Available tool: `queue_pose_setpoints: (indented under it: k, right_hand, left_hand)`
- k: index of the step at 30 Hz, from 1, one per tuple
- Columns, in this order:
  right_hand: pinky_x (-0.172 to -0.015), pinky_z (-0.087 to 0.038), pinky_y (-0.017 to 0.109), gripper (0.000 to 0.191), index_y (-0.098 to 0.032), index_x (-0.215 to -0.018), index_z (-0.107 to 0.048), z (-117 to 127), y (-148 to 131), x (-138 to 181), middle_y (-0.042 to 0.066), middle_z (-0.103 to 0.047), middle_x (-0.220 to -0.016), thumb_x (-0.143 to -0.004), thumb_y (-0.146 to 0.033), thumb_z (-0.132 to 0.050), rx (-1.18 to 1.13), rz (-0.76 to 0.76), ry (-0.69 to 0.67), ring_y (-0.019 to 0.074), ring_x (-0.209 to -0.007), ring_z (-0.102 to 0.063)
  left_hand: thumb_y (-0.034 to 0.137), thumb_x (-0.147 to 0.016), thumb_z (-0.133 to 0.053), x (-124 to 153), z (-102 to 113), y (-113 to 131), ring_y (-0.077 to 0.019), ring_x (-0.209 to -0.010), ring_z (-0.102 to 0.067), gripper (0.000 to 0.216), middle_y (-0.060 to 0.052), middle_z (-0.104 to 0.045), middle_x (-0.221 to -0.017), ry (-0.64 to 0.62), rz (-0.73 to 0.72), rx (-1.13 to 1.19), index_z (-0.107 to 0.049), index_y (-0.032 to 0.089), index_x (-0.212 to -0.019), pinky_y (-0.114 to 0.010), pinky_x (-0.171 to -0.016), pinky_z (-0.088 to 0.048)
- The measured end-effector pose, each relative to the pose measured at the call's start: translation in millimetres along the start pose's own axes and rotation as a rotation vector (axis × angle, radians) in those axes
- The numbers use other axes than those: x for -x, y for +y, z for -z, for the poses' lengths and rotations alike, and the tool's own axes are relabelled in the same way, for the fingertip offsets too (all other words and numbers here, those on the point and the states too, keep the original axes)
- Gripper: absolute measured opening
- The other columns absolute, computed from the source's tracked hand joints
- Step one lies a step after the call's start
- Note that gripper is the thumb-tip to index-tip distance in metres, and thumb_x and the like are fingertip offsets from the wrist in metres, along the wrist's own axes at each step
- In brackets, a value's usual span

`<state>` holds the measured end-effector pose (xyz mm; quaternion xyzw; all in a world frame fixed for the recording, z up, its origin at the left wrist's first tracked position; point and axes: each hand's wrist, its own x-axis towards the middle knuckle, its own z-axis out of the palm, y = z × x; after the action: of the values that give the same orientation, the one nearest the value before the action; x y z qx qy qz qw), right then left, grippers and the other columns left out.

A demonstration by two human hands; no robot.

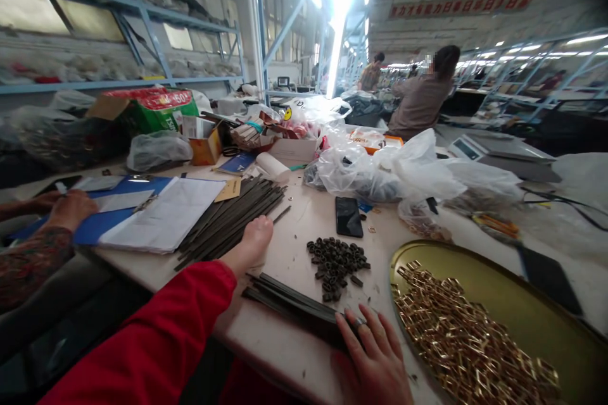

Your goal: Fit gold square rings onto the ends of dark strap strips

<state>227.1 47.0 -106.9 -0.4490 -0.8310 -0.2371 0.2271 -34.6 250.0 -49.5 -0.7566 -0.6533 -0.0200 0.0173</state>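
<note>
Nearest the camera, the right hand (375, 354) lies flat with fingers spread, pressing the near end of a small bundle of dark strips (294, 307) on the pale table (304, 221). These strips are thin, flat and blackish, stacked a few deep; their long axis runs from the right hand up and leftward toward the left hand (251, 243). That left hand, coming out of a red sleeve (156, 342), reaches forward with its fingers on the edge of a larger pile of dark strips (232, 218), which points away and to the right; whether it grips any is hard to tell from here. Between the hands sits a heap of small dark clips (336, 264), beyond it a black phone (348, 216). A gold tray (536, 310) of brass buckles lies at the right
</note>
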Motion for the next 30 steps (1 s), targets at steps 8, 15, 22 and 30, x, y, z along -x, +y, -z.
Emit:
queue_pose_setpoints:
  k: [8,15,22,30]
  right_hand:
    - [-0.085,-0.039,0.042,0.060,-0.018,-0.129,-0.037,51,-8,-2,0.013,-0.060,-0.107,-0.079,-0.043,-0.055,-0.293,-0.399,0.123,0.0281,-0.097,-0.055]
    - [-0.051,-0.039,0.024,0.029,-0.019,-0.072,-0.055,95,-25,-21,-0.002,-0.049,-0.058,-0.082,-0.045,-0.047,-1.147,-0.927,-0.180,0.0127,-0.055,-0.048]
    - [-0.051,-0.042,0.025,0.037,-0.016,-0.093,-0.054,67,12,-38,0.000,-0.055,-0.064,-0.084,-0.049,-0.039,-1.220,-0.923,-0.258,0.0137,-0.054,-0.051]
    - [-0.076,-0.042,0.033,0.021,-0.015,-0.092,-0.058,-1,97,-59,0.010,-0.060,-0.090,-0.081,-0.023,-0.042,-0.426,-0.673,-0.340,0.0209,-0.082,-0.057]
  left_hand:
    - [0.013,-0.082,-0.041,105,66,27,-0.0173,-0.089,-0.054,0.021,-0.006,-0.057,-0.094,0.026,-0.265,0.158,-0.055,0.016,-0.098,-0.029,-0.083,-0.041]
    - [0.013,-0.074,-0.039,218,78,74,-0.0111,-0.063,-0.051,0.019,0.001,-0.054,-0.073,-0.734,-0.339,0.954,-0.054,0.018,-0.084,-0.020,-0.056,-0.041]
    - [0.034,-0.076,-0.044,205,57,86,-0.0026,-0.033,-0.029,0.022,0.007,-0.048,-0.056,-0.961,0.051,1.523,-0.049,0.015,-0.087,-0.016,-0.032,-0.017]
    - [0.039,-0.068,-0.056,178,46,77,-0.0008,-0.033,-0.027,0.031,0.008,-0.047,-0.053,-0.877,0.310,1.740,-0.050,0.015,-0.086,-0.015,-0.032,-0.016]
